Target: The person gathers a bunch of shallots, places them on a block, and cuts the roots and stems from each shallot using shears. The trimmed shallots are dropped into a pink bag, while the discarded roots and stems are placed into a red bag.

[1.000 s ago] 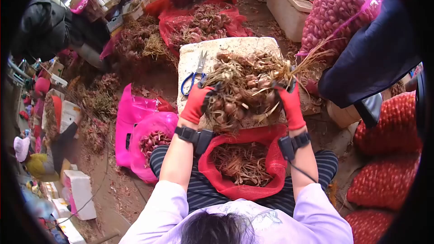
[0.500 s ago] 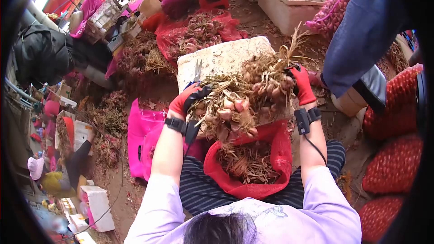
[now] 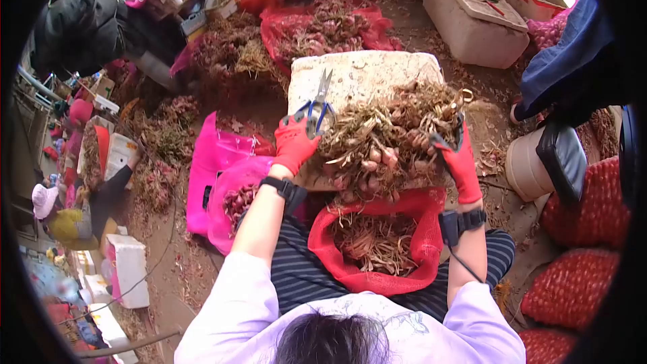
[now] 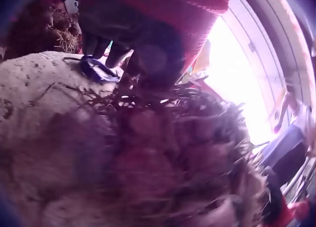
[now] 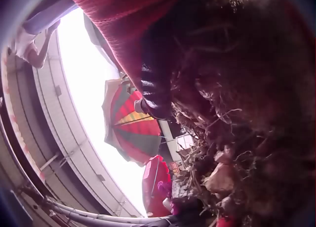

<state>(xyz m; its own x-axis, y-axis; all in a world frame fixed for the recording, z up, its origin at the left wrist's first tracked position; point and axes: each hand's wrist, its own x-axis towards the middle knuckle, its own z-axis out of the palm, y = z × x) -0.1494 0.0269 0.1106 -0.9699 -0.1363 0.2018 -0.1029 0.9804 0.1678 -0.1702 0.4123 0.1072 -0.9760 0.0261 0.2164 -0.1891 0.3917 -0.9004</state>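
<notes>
Left hand point(image 3: 295, 147): fingers loosely extended, at handles of scissors point(image 3: 321, 104). Right hand point(image 3: 459, 165): fingers parted, against bulb heap point(image 3: 387, 138) on counter point(image 3: 360, 71).

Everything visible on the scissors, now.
Scissors: grey, metal-looking blades, narrow and pointed, tips slightly parted; blue looped handles, material unclear, spread apart. They lie on the pale, pitted block, toward its left side, beside the heap of bulbs and dry stalks. Blades point away from the person, handles toward the gloved left hand. Its dark fingertips are right at the handles; whether they touch is unclear. The left wrist view shows only part of them.
</notes>
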